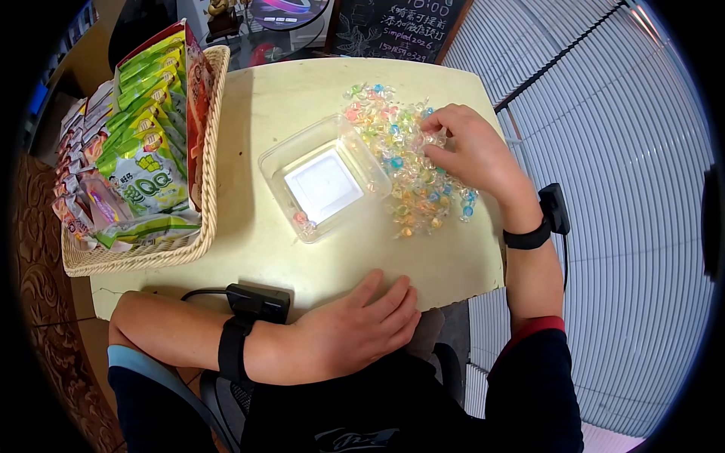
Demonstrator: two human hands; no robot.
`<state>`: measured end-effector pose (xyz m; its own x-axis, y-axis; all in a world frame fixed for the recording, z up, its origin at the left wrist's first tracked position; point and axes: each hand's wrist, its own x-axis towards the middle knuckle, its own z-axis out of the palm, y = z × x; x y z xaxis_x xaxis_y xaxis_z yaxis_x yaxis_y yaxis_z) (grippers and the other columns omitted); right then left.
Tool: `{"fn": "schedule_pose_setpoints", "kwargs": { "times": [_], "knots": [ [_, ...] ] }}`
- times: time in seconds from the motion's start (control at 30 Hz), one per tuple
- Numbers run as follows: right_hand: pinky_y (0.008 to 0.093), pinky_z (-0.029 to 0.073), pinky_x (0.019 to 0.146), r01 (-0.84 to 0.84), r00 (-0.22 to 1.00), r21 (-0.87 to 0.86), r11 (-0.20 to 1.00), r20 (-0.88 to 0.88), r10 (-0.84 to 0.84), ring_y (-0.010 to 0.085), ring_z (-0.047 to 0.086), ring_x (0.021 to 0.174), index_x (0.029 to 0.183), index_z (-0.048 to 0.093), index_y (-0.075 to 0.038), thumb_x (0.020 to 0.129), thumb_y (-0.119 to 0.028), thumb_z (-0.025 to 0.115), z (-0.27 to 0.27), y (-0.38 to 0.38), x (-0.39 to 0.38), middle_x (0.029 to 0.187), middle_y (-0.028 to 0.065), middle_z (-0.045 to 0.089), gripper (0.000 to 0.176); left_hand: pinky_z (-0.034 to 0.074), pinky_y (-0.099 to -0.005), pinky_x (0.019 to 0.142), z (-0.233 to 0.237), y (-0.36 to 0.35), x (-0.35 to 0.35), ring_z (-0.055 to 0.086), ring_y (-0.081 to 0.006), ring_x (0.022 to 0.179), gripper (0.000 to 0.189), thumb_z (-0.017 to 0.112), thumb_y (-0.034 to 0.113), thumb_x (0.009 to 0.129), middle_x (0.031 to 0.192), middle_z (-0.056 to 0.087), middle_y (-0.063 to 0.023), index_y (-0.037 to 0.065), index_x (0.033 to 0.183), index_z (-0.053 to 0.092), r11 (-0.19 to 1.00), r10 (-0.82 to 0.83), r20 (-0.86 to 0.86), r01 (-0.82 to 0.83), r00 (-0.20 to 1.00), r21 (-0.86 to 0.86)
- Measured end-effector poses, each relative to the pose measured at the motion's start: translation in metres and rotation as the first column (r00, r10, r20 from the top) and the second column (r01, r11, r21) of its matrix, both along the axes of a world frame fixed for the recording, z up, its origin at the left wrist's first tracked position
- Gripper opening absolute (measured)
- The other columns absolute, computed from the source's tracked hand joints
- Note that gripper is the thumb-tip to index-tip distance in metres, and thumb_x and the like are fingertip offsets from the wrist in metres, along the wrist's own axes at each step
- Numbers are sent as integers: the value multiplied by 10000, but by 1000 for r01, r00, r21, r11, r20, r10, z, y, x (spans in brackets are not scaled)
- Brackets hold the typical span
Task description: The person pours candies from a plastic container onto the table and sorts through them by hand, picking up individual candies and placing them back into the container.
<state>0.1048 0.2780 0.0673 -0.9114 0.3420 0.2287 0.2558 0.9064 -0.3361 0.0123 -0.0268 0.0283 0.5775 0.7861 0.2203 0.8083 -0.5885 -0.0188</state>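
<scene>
My right hand (pixel 472 151) is over the right side of a spread of wrapped candies (pixel 408 192) in clear twist wrappers. Its thumb and index finger are apart, with a pale pinkish candy (pixel 433 139) between them; no firm grip on it shows. Left of the spread stands a clear plastic container (pixel 276 177) without a lid, a white square at its bottom. A few pink candies (pixel 301 218) lie in its near corner. My left hand (pixel 362 325) rests at the near table edge, fingers loosely spread and holding nothing.
A wicker basket (pixel 215 151) packed with green and red snack packets (pixel 147 170) stands on the left of the pale yellow table (pixel 302 90). Behind the table is a chalkboard (pixel 396 30). White blinds (pixel 619 189) are at the right. Both wrists wear black straps with cabled boxes.
</scene>
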Motion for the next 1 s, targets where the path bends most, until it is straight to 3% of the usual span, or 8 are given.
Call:
{"fn": "schedule_pose_setpoints", "kwargs": {
  "times": [0.2, 0.5, 0.83, 0.9, 0.93, 1.0],
  "knots": [
    [438, 558, 965, -82, 989, 58, 995, -116, 88, 356, 678, 1084, 1113, 770, -61, 875, -95, 782, -13, 2, -5, 1063, 141, 726, 240, 457, -552, 1161, -2, 0, 0, 564, -380, 1389, 527, 602, 327, 1015, 1445, 609, -226, 14, 1438, 587, 1000, 0, 16, 0, 1000, 10],
    [430, 565, 949, -125, 978, 106, 987, -153, 140, 340, 674, 1066, 1089, 791, -79, 886, -118, 806, -20, 6, -8, 1084, 124, 708, 207, 452, -552, 1166, -2, 0, 0, 560, -380, 1392, 528, 603, 332, 1019, 1441, 609, -227, 13, 1440, 589, 1000, -3, 19, 2, 1000, 11],
    [447, 555, 975, -44, 991, 113, 993, -124, 58, 355, 673, 1079, 1023, 775, -43, 900, -115, 726, -6, 9, -3, 1077, 145, 721, 151, 457, -543, 1162, 0, 1, 0, 554, -372, 1397, 524, 600, 340, 1026, 1439, 607, -220, 19, 1441, 595, 1000, 3, 12, -3, 1000, 1],
    [448, 552, 978, -100, 985, 30, 995, -138, 103, 358, 675, 1081, 1042, 776, -31, 904, -82, 708, -3, 7, -2, 1079, 145, 727, 162, 458, -543, 1160, 1, 1, 0, 554, -372, 1397, 525, 598, 341, 1027, 1439, 606, -220, 19, 1441, 595, 1000, 3, 9, -3, 1000, 2],
    [448, 552, 978, -100, 985, 30, 995, -138, 103, 358, 675, 1081, 1042, 776, -31, 904, -82, 708, -5, 8, -3, 1079, 145, 727, 162, 459, -542, 1159, 1, 1, 0, 554, -371, 1398, 525, 595, 342, 1028, 1440, 606, -220, 19, 1442, 594, 1000, 2, 5, -2, 1000, 4],
    [415, 561, 929, -245, 960, 100, 964, -114, 256, 328, 675, 1072, 1126, 756, -45, 919, -9, 704, -15, 11, -5, 1116, 121, 717, 217, 459, -542, 1158, 0, 1, 0, 554, -371, 1398, 526, 596, 342, 1026, 1440, 606, -220, 20, 1442, 594, 1000, -1, 4, 1, 1000, 1]
  ]
}}
